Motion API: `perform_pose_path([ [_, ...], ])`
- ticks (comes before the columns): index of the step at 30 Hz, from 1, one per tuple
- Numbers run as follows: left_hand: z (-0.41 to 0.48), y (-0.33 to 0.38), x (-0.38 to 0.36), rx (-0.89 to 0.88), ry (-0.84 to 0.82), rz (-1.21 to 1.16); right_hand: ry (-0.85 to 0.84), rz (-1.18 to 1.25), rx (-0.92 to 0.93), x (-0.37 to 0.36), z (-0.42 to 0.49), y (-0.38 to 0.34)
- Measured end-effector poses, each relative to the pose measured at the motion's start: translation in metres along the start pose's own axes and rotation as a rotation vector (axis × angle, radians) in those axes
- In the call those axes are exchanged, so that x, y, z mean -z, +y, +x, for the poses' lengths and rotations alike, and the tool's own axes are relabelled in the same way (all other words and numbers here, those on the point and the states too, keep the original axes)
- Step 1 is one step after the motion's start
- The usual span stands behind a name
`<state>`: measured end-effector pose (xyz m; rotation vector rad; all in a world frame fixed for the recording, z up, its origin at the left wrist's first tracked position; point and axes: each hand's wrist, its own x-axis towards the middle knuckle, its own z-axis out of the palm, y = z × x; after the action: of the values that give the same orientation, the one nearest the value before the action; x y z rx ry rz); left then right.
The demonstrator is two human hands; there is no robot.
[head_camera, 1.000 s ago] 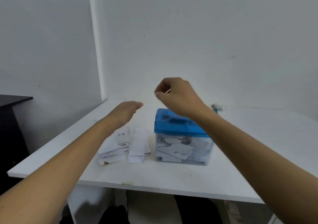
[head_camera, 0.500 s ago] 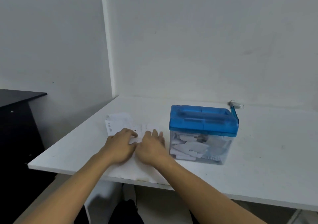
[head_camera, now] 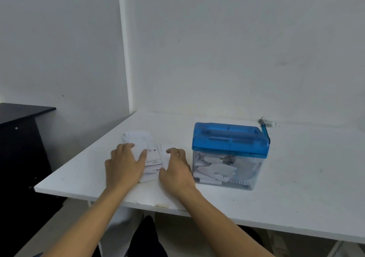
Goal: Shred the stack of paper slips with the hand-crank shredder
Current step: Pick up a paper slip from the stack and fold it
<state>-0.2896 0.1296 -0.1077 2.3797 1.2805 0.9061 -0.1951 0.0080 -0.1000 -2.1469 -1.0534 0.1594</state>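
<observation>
A loose stack of white paper slips [head_camera: 147, 148] lies on the white table [head_camera: 296, 187], left of the shredder. The shredder [head_camera: 230, 154] has a blue lid, a clear bin holding paper pieces and a blue crank handle [head_camera: 265, 128] at its far right corner. My left hand [head_camera: 124, 166] rests flat on the left part of the stack, fingers spread. My right hand [head_camera: 175, 168] sits just right of it over the slips beside the shredder, fingers bent down onto the paper; whether it pinches a slip is hidden.
The table stands in a corner of plain grey-white walls. A black cabinet [head_camera: 21, 138] stands to the left of the table, lower left. The table's front edge [head_camera: 158, 205] runs just under my wrists.
Both hands came down from the air above the shredder onto the paper stack. In the last half second they spread slightly apart on the slips.
</observation>
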Motion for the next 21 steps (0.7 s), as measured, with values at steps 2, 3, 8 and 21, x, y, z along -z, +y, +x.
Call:
perform_pose_path([
  [2, 0.004, -0.004, 0.002, 0.181, -0.026, -0.014, 0.007, 0.046, 0.018, 0.002, -0.001, 0.001],
  [3, 0.004, -0.006, 0.001, 0.203, -0.04, 0.0, 0.013, 0.063, 0.025, 0.002, -0.002, 0.001],
  [8, 0.002, -0.001, 0.001, 0.157, -0.003, -0.028, 0.046, 0.162, 0.061, 0.008, -0.003, 0.002],
  [21, -0.016, 0.046, 0.002, 0.077, -0.169, -0.351, 0.101, 0.403, 0.162, 0.009, -0.005, 0.0],
])
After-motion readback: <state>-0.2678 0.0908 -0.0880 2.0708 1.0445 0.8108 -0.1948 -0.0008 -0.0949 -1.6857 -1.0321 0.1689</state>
